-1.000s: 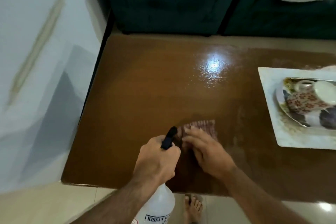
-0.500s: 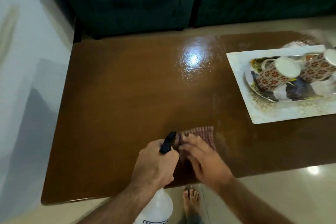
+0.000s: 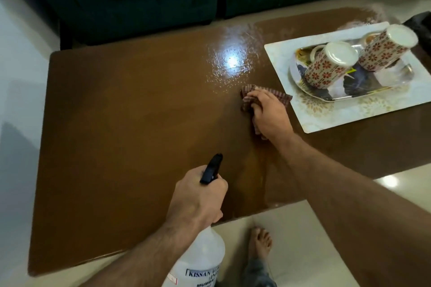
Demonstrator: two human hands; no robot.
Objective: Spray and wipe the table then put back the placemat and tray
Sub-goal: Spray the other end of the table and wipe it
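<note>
Right hand (image 3: 268, 114) grips checked cloth (image 3: 278, 95), pressed on brown table (image 3: 121, 123) beside placemat (image 3: 349, 112). Left hand (image 3: 198, 198) clenched round spray bottle (image 3: 200, 256) neck at near edge. Tray (image 3: 349, 91) with two upturned mugs (image 3: 331, 64) sits on placemat, table's right end.

Brown glossy wooden table (image 3: 121, 109) w/ rounded corners stands on a pale tiled floor (image 3: 289, 235); a lamp glare and fine wet droplets show on the top near the far edge. A reddish striped cloth (image 3: 247, 100) lies bunched on the wood just left of a white placemat (image 3: 349, 112) at the right end, the two nearly touching, though can't tell for sure. On the mat sits a shiny printed tray (image 3: 384, 87) w/ two red-flowered mugs (image 3: 331, 65) upside down on it; a bare foot (image 3: 260, 243) stands on the tiles by the near edge.
</note>
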